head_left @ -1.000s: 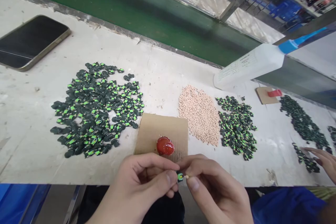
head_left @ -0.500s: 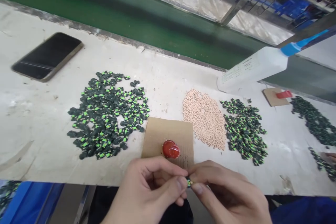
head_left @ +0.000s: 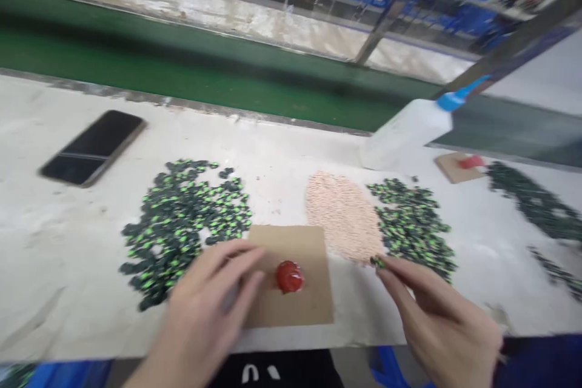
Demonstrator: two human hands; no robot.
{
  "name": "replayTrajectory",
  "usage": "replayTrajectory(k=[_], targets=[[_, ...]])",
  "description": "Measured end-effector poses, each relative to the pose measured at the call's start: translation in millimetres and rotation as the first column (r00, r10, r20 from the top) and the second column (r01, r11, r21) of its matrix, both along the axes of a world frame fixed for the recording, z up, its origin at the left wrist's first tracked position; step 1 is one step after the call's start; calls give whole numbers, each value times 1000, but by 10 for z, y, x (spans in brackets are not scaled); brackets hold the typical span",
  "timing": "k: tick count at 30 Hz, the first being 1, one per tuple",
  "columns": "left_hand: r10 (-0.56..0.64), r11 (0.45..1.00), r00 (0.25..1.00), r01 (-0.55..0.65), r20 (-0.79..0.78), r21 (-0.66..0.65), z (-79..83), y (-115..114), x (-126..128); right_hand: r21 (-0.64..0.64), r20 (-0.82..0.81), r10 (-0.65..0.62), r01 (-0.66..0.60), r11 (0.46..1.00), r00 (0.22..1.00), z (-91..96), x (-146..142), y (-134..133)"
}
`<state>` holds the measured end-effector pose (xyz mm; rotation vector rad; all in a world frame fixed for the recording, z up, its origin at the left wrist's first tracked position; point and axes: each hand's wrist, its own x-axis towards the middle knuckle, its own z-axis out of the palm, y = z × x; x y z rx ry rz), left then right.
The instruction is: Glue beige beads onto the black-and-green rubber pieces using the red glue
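My right hand (head_left: 441, 315) pinches a small dark-and-green piece (head_left: 377, 262) between thumb and fingertip, just at the near edge of the pale pink bead pile (head_left: 343, 215). My left hand (head_left: 213, 297) is slightly blurred over the left edge of a cardboard square (head_left: 311, 309), its fingers apart with nothing visible between them. On the cardboard sits a glossy red blob (head_left: 290, 276), right of the left fingertips. A large pile of dark-and-green pieces (head_left: 186, 206) lies beyond my left hand, partly covered by it. A smaller dark-and-green pile (head_left: 411, 224) lies beyond my right hand.
A phone (head_left: 95, 148) lies at the far left. Behind the beads stands a white bottle (head_left: 407, 133) with a blue nozzle. Farther right are another cardboard piece (head_left: 454, 168) with a red item and more dark pieces (head_left: 536, 200). A green ledge (head_left: 182, 73) runs along the back.
My hands, together over the table's front edge before, have parted. The right moved right and forward with a small piece; the left moved left and opened. The camera view tilted up.
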<state>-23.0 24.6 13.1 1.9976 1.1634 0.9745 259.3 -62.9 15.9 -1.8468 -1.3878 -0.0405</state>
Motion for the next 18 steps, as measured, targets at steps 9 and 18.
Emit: replayTrajectory(k=[9,18], targets=[[-28,834,897,264,-441,484,-367,444,-298,-2,325,-104,111,994,940,-203,866,156],[-12,881,909,207,-416,426,-440,442,-399,-199,326,213,-153,968,921,-87,285,271]])
